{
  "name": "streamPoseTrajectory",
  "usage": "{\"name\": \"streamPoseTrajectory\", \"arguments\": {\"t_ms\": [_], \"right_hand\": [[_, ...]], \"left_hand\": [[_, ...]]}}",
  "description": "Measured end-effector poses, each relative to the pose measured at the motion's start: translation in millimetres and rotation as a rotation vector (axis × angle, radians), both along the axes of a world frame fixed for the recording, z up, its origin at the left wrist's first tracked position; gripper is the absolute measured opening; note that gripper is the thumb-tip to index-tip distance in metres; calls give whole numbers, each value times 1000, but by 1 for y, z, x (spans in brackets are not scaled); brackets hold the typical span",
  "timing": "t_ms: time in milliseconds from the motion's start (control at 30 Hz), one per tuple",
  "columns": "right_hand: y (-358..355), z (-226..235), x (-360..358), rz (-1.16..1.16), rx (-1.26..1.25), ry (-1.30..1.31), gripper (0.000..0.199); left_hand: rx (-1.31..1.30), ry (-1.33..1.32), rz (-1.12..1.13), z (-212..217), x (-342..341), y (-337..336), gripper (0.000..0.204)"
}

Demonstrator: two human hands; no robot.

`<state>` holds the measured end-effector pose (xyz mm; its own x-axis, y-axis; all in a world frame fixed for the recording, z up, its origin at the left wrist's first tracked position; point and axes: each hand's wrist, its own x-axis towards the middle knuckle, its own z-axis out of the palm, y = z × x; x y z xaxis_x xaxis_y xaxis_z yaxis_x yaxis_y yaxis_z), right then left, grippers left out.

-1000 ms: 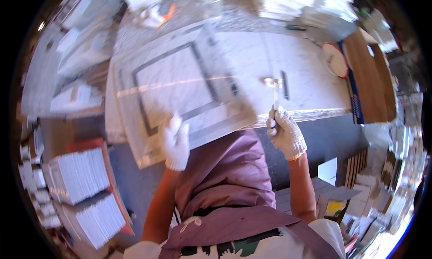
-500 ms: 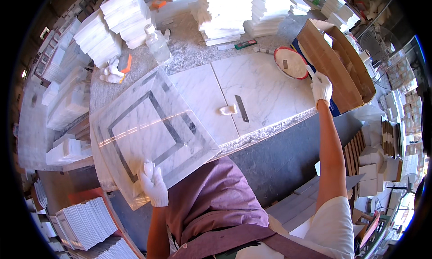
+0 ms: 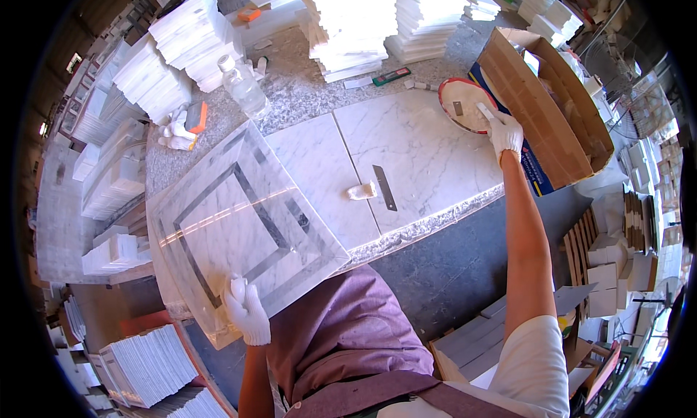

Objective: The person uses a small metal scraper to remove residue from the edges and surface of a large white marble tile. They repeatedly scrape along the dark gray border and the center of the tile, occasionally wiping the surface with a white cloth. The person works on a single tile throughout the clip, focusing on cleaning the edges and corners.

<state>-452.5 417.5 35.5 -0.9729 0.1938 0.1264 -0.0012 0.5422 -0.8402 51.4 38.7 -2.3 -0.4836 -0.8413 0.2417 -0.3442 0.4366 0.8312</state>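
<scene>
My left hand (image 3: 247, 310), in a white knit glove, grips the near edge of a polished marble tile (image 3: 225, 207) with a dark grey inlaid frame; its fingers curl over the top. The tile lies tilted at the left of the bench, its near corner overhanging. My gloved right hand (image 3: 506, 135) is closed on a flat, light-coloured tool (image 3: 485, 111), whose end reaches over a red-rimmed round tub of white paste (image 3: 468, 99). A small grey blade piece (image 3: 457, 107) shows in the tub. A dark metal blade (image 3: 384, 188) lies on the marble slabs beside a small whitish lump (image 3: 361, 191).
A cardboard box (image 3: 537, 106) stands beside the tub. At the back are a clear bottle (image 3: 243, 88), an orange-edged block (image 3: 196, 117), a crumpled glove (image 3: 176, 133) and tall tile stacks (image 3: 356, 26). More tiles (image 3: 149, 363) stand below at the left.
My right hand has moved left and slightly down, bringing the tool over the tub's edge. The view has shifted a little; my left hand stays on the tile's edge.
</scene>
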Motion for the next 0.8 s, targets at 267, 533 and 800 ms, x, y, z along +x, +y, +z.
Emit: {"name": "streamPoseTrajectory", "arguments": {"t_ms": [267, 533, 800], "right_hand": [[5, 4, -1, 41, -214, -198, 23], [14, -4, 1, 6, -556, -221, 31], [-7, 26, 67, 54, -471, -76, 17]], "left_hand": [[26, 27, -17, 5, -3, 3, 41], [9, -2, -41, 9, -5, 4, 40], [-202, -64, -80, -6, 7, -6, 28]]}}
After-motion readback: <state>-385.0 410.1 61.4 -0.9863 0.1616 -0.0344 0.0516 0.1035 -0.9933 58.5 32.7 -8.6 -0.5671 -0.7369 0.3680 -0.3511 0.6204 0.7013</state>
